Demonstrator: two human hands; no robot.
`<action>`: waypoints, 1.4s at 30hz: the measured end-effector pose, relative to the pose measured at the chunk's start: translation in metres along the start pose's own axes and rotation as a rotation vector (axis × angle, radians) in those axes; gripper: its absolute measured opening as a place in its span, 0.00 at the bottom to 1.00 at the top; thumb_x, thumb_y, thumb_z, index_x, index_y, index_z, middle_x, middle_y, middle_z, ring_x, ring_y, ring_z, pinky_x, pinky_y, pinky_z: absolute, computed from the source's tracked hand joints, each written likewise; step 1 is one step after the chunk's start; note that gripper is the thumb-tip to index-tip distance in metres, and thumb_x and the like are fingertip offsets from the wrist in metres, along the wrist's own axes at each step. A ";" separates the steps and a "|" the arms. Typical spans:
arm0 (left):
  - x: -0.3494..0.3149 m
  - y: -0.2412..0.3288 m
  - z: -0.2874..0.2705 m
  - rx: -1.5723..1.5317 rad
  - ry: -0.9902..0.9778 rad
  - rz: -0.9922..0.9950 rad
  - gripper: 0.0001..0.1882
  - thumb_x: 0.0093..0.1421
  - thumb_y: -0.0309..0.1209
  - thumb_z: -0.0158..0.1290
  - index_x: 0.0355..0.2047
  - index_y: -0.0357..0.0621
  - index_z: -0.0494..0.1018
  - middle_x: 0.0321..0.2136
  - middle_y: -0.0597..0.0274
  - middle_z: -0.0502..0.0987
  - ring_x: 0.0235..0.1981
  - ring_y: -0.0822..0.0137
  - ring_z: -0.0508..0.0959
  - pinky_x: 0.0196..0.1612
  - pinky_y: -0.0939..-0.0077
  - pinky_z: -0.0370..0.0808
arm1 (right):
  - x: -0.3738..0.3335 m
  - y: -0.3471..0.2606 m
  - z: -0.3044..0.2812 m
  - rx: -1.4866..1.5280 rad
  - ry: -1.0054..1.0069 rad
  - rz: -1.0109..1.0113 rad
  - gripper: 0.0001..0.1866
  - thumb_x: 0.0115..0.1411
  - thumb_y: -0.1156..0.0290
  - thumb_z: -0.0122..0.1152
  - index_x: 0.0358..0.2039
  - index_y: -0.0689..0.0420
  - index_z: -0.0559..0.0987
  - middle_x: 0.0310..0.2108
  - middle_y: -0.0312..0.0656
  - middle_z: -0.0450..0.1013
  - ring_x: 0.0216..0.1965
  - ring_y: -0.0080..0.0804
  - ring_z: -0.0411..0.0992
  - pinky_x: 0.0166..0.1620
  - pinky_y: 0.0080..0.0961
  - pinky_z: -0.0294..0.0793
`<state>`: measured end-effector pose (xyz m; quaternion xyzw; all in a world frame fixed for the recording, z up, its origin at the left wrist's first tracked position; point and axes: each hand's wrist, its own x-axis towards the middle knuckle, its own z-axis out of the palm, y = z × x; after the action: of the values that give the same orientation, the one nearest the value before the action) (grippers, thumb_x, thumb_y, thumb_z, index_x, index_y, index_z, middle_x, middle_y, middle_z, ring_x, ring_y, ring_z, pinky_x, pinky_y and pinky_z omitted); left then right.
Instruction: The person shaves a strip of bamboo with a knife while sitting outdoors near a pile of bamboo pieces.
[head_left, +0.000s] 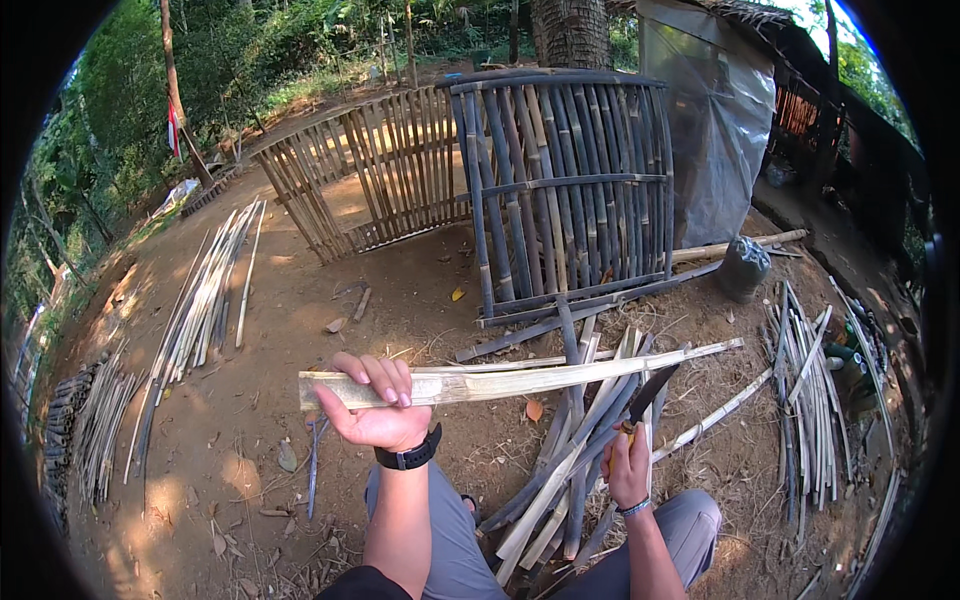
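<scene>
A long pale split bamboo strip (520, 381) stretches across the middle of the view, its inner face toward me. My left hand (372, 402) is closed round its left end, fingers over the top edge and thumb below. In my right hand (627, 468) is a knife (652, 393) with a dark blade and a brownish handle, the fist closed on it. The blade points up and to the right, its tip close to the strip's underside toward the right end; whether it touches I cannot tell. Below lies a pile of split bamboo (570, 450) between my knees.
A dark bamboo panel (570, 185) stands ahead, with a paler slatted bamboo fence (370, 175) behind it. Bundles of strips lie at left (205, 290) and right (805, 390). A filled plastic bag (745, 270) stands near the panel. Dry leaves dot the dirt ground.
</scene>
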<state>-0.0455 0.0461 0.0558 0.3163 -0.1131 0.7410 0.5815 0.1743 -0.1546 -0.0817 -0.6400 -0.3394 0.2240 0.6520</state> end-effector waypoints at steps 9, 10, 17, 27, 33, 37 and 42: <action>-0.017 -0.019 0.012 -0.018 -0.098 -0.122 0.24 0.65 0.54 0.36 0.24 0.46 0.61 0.10 0.65 0.62 0.08 0.73 0.60 0.14 0.80 0.57 | -0.013 -0.034 0.012 -0.210 -0.114 0.005 0.13 0.66 0.67 0.43 0.43 0.65 0.63 0.16 0.40 0.69 0.16 0.27 0.68 0.22 0.25 0.66; -0.020 -0.017 0.016 -0.008 -0.125 -0.126 0.24 0.65 0.54 0.36 0.25 0.46 0.61 0.10 0.65 0.62 0.08 0.73 0.60 0.14 0.80 0.57 | -0.018 -0.045 0.017 -0.217 -0.148 0.030 0.14 0.65 0.67 0.43 0.44 0.66 0.64 0.18 0.43 0.72 0.18 0.32 0.72 0.24 0.29 0.69; -0.063 -0.034 0.025 0.030 -0.277 -0.233 0.24 0.65 0.54 0.38 0.26 0.45 0.59 0.09 0.66 0.62 0.07 0.73 0.59 0.15 0.81 0.56 | -0.051 -0.058 0.031 -0.648 -0.194 -0.117 0.13 0.64 0.66 0.47 0.40 0.63 0.63 0.25 0.61 0.71 0.29 0.61 0.71 0.31 0.51 0.69; -0.073 -0.021 0.034 0.101 -0.399 -0.279 0.25 0.65 0.55 0.37 0.24 0.46 0.58 0.08 0.66 0.62 0.07 0.74 0.58 0.15 0.81 0.54 | -0.058 -0.060 0.024 -0.847 -0.209 0.001 0.13 0.64 0.64 0.45 0.33 0.62 0.63 0.18 0.57 0.72 0.22 0.59 0.72 0.26 0.51 0.72; -0.081 -0.019 0.039 0.105 -0.493 -0.262 0.25 0.66 0.53 0.35 0.22 0.45 0.58 0.07 0.64 0.64 0.05 0.73 0.59 0.12 0.80 0.57 | -0.077 -0.087 0.026 -0.662 -0.288 -0.016 0.14 0.64 0.64 0.45 0.33 0.64 0.62 0.15 0.59 0.70 0.21 0.60 0.72 0.24 0.50 0.72; -0.085 -0.014 0.041 0.109 -0.550 -0.264 0.26 0.65 0.53 0.38 0.19 0.45 0.59 0.06 0.62 0.65 0.04 0.71 0.63 0.11 0.80 0.59 | -0.078 -0.098 0.024 -0.790 -0.270 0.099 0.13 0.64 0.65 0.46 0.32 0.64 0.61 0.14 0.59 0.69 0.20 0.60 0.71 0.23 0.52 0.70; -0.084 -0.007 0.034 0.113 -0.561 -0.267 0.27 0.64 0.52 0.40 0.17 0.43 0.61 0.06 0.59 0.67 0.05 0.69 0.65 0.11 0.77 0.63 | -0.101 -0.138 0.042 -0.601 -0.433 0.078 0.14 0.64 0.65 0.46 0.31 0.65 0.61 0.15 0.58 0.70 0.20 0.58 0.72 0.23 0.49 0.72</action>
<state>-0.0174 -0.0366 0.0309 0.5523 -0.1853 0.5468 0.6013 0.0565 -0.2100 0.0365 -0.7532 -0.4953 0.2692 0.3389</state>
